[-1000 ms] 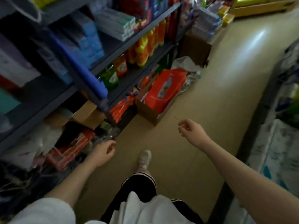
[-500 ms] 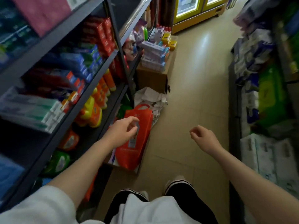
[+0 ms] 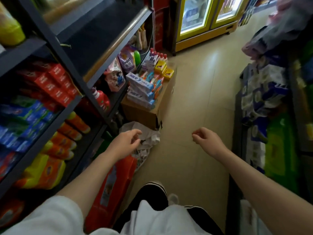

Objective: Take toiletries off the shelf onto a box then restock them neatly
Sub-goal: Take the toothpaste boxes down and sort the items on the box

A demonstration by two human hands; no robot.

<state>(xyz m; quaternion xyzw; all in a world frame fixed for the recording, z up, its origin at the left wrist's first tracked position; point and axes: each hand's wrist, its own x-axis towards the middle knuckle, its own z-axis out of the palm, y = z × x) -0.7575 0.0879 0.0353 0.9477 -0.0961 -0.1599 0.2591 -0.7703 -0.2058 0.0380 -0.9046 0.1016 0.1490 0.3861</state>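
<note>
- Toiletries, boxed (image 3: 141, 88): a stack of long white-and-blue cartons, seemingly toothpaste, lying flat on top of a cardboard box (image 3: 144, 114). Their long axes run from the shelf side out toward the aisle, one short end facing the walkway.
- Toiletries, small (image 3: 162, 68): yellow packs and a row of red-capped bottles at the far end of the same box top, beyond the cartons.
- Cardboard box: stands on the floor (image 3: 194, 102), tight against the foot of the shelf (image 3: 94, 92), ahead of the person and left of the aisle's middle.
- Left hand (image 3: 126, 143): empty, fingers loosely spread and reaching forward, apart from any item. It hovers over crumpled white paper (image 3: 149, 138) just short of the box; the cartons lie ahead of it and slightly right, higher in the view.
- Right hand (image 3: 206, 138): empty, fingers loosely curled, holding nothing, out over bare floor; the cartons lie ahead and well to its left.
- Judgement: the left hand is nearer the stack and in line with it; a forward reach probably meets the carton sides first.
- Shelf stock: red cartons (image 3: 55, 83) and blue cartons (image 3: 22, 122) on the left tiers, orange bottles (image 3: 71, 131) below.
- Surroundings: an orange pack (image 3: 111, 184) beneath the left forearm; lit yellow coolers (image 3: 208, 16) at the aisle's end.
</note>
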